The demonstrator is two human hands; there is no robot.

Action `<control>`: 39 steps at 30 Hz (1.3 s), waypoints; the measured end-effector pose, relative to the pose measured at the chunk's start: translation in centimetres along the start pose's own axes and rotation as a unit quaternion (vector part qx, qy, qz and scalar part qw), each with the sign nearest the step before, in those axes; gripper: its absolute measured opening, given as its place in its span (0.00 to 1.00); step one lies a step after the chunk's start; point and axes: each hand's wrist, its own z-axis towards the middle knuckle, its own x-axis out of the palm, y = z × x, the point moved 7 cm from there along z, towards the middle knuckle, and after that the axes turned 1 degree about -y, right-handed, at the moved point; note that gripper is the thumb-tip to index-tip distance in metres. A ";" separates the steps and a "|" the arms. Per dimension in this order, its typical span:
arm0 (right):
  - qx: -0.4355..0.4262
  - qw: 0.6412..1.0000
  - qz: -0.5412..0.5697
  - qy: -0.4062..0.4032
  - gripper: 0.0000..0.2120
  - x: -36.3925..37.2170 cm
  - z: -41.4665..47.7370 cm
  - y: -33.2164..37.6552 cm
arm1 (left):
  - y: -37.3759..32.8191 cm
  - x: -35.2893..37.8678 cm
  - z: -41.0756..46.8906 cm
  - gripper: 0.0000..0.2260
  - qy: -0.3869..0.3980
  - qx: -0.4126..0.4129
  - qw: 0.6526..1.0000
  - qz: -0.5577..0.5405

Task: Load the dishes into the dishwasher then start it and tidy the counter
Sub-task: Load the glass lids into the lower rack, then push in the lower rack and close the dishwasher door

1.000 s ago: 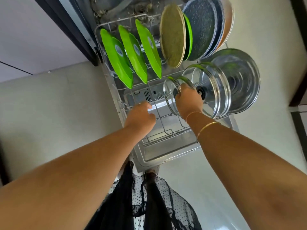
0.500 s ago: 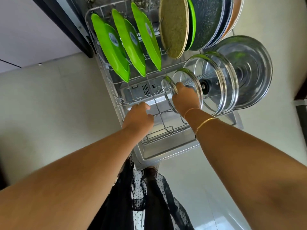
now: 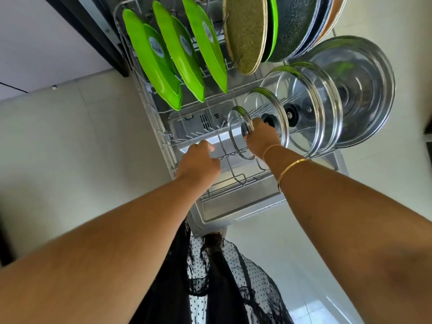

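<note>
Head view:
Rack: dishwasher lower rack (image 3: 163,136) pulled out over the open door (image 3: 233,206), wire tines w/ dishes stood on edge.
L hand: left hand (image 3: 198,162) at the rack's near-left part, fingers curled down onto the wire tines; can't tell if it grips a wire or just rests on it. Holds no dish.
R hand: right hand (image 3: 263,136) closed round the black knob of the smallest glass lid (image 3: 236,127), fingers wrapped on it, thumb side hidden. Gold bangle (image 3: 292,167) on that wrist.
Smallest lid: upright on edge, nearest lid in the rack's right-hand row, lower rim down among the tines.
Other lids: two bigger glass lids (image 3: 301,108) just behind it, upright, close-packed, black knobs facing this way; a steel lid (image 3: 360,90) behind those at the rack's right edge, overhanging it.
Green plates: three green plates (image 3: 154,57) tilted on edge along the rack's left side, spaced apart, sticker on each underside.
Far-right corner: a speckled olive plate (image 3: 245,31), then a green one, a dark speckled plate (image 3: 294,24), more behind incl. an orange rim; all upright, tight together.
Floor: pale tiles (image 3: 58,148) both sides of the door.
Clothing: black dotted fabric (image 3: 222,277) below the door's near edge.
</note>
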 end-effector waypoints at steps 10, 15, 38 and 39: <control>-0.040 0.996 0.007 -0.074 0.25 -1.8 -1.9 1.1 | -1.9 -0.3 -1.5 0.17 -0.023 0.022 0.999 -0.031; -0.149 0.982 -0.082 -0.081 0.30 -2.8 -4.9 2.4 | -3.0 0.3 -3.8 0.20 -0.088 0.035 0.995 -0.028; -0.281 0.872 -0.381 0.124 0.43 0.9 -9.2 -11.1 | -6.4 15.3 -7.7 0.37 0.025 -0.071 0.979 0.189; -0.281 0.875 -0.379 0.114 0.44 1.4 -9.0 -11.4 | -6.1 15.9 -7.5 0.38 0.025 -0.077 0.980 0.184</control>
